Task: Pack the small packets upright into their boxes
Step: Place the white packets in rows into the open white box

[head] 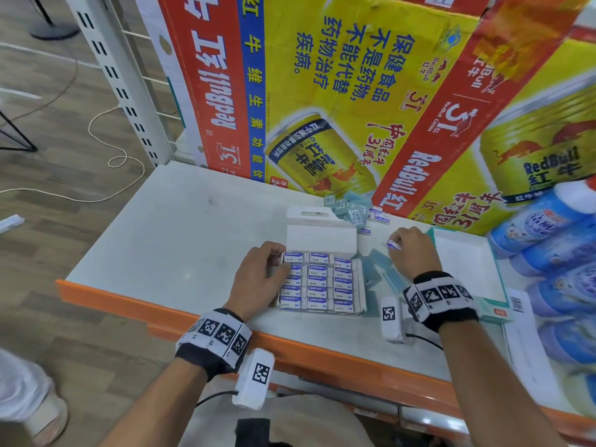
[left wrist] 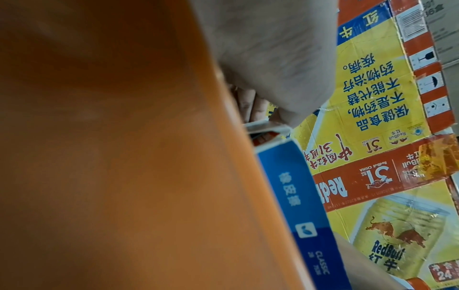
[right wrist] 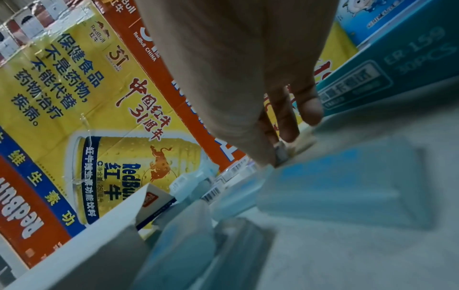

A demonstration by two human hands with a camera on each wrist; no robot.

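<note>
An open white eraser box (head: 358, 287) lies on the shelf top, its lid (head: 319, 240) standing up at the far side. Rows of blue-and-white eraser packets (head: 317, 282) stand upright inside. My left hand (head: 278, 263) grips the box's left edge, thumb on the packets; the left wrist view shows the box's blue side (left wrist: 298, 196) below the palm. My right hand (head: 396, 242) hovers right of the box and pinches one small eraser packet (head: 394, 245). Its fingers (right wrist: 290, 125) reach down toward the table in the right wrist view.
Loose pale-blue packets (head: 382, 269) lie between the box and my right wrist, with several more heaped behind the lid (head: 351, 208). An open teal box (head: 464, 262) sits at the right. Red Bull cartons (head: 338, 91) wall the back; blue bottle packs (head: 554, 240) stand far right. The shelf's orange edge (head: 129, 304) runs in front.
</note>
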